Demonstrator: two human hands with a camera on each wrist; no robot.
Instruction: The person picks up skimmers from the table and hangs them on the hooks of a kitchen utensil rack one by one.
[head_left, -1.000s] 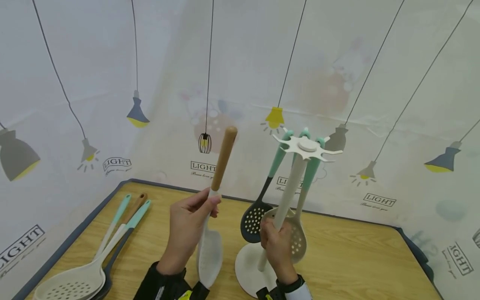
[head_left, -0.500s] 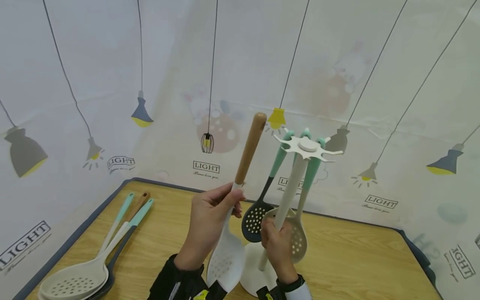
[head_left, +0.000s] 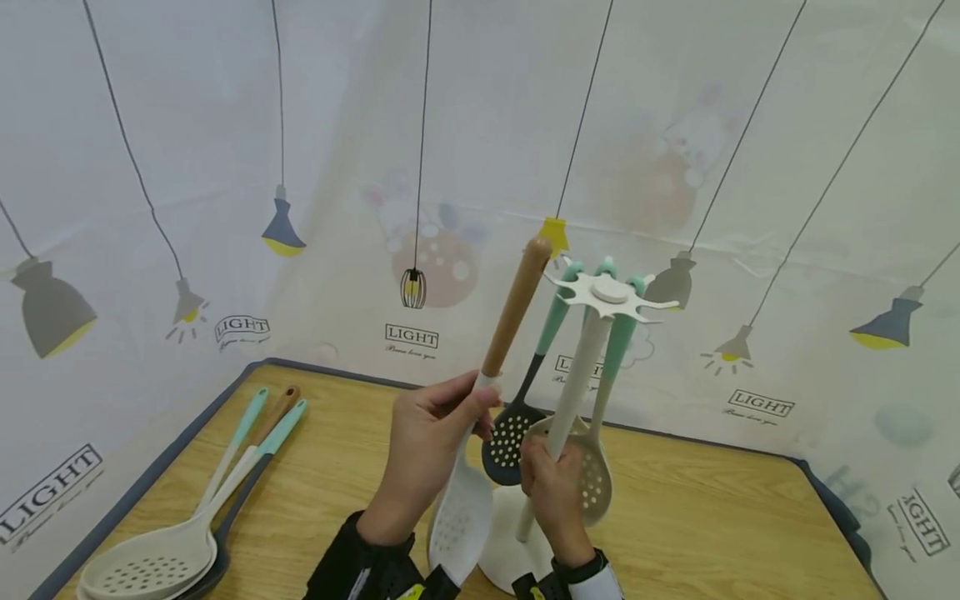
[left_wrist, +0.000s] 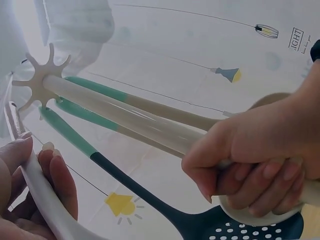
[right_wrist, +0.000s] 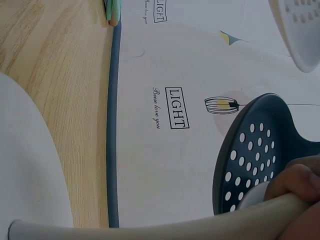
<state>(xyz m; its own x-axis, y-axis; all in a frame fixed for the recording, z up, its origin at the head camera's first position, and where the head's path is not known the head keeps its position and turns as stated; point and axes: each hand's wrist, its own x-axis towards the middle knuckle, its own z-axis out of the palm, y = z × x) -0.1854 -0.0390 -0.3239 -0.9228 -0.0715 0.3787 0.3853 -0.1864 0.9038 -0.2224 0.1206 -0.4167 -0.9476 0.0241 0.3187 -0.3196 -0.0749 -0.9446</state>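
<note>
My left hand pinches the white neck of a slotted spoon. Its wooden handle points up and leans right, the top end close beside the hooks of a white utensil stand. My right hand grips the stand's pole low down, above its round base. From the hooks hang a dark skimmer, a beige slotted spoon and a third mint-handled utensil, mostly hidden behind the pole. In the left wrist view, the slotted spoon's handle end is near the hook ring.
On the left of the wooden table lies a pile of utensils, with a beige skimmer on top and mint and wooden handles pointing away. Behind the table hangs a sheet printed with lamps.
My left hand has carried the slotted spoon rightward to the stand, and the handle top has dipped slightly over the last half second. My right hand keeps its hold on the pole.
</note>
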